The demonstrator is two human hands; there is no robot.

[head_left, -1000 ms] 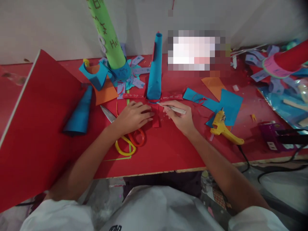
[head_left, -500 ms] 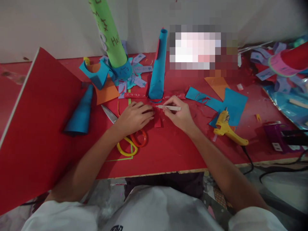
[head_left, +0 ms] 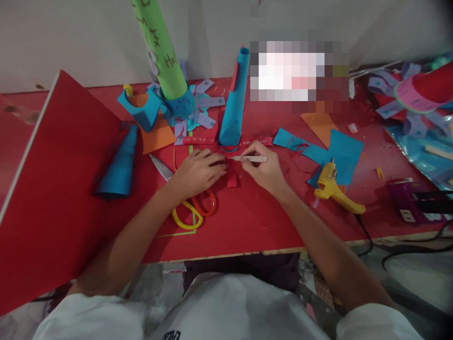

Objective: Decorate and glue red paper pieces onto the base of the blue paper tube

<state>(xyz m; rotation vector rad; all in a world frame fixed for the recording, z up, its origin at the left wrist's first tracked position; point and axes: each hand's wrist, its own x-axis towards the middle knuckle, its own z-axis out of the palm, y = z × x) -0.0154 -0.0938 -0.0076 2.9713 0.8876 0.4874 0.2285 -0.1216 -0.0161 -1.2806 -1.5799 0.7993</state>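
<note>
My right hand [head_left: 264, 166] is closed round a white pen [head_left: 255, 159], its tip pointing left at a red paper strip [head_left: 231, 177]. Palm down, my left hand [head_left: 202, 171] lies with its fingers apart at the left edge of that strip. Beyond the hands a blue paper cone [head_left: 232, 111] stands on the red board, with red strips bearing white writing on either side of its base. Scissors [head_left: 187, 215] with yellow and red handles lie partly under my left hand and wrist.
A yellow glue gun [head_left: 334, 191] with a cord lies at the right on blue paper. A green paper tube [head_left: 170, 71] stands behind left. A second blue cone [head_left: 120, 165] is beside a raised red board [head_left: 53, 189]. A purple box [head_left: 410, 203] sits far right.
The top of the standing blue cone has tilted slightly to the right. Both hands have stayed almost in place, with the pen still in my right hand.
</note>
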